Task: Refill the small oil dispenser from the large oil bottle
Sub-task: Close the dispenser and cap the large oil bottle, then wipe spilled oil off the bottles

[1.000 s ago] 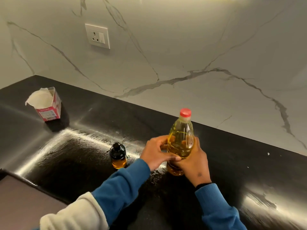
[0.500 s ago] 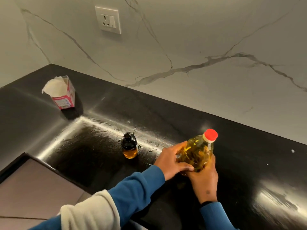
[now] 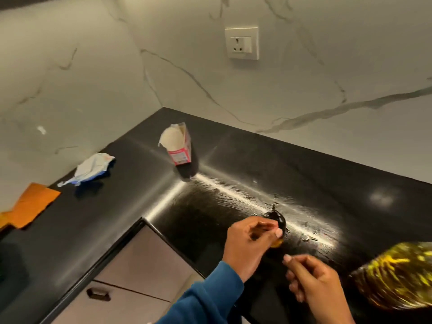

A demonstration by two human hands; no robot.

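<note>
The small oil dispenser, dark-topped with amber oil at its base, stands on the black counter. My left hand is closed around its left side, thumb pressed on it, hiding most of the body. My right hand hovers just below the dispenser with fingers loosely curled and nothing in them. The large oil bottle, yellow and blurred, fills the lower right edge beside my right hand; its cap is out of view, and neither hand touches it.
A pink-and-white carton stands near the counter's back corner. A crumpled white-and-blue wrapper and an orange cloth lie at the left. The counter's inner edge drops to grey drawers. A wall socket sits above.
Both hands have let go of the large bottle. My left hand moved to the small dispenser and took hold of it. The view swung left, pushing the bottle to the right edge.
</note>
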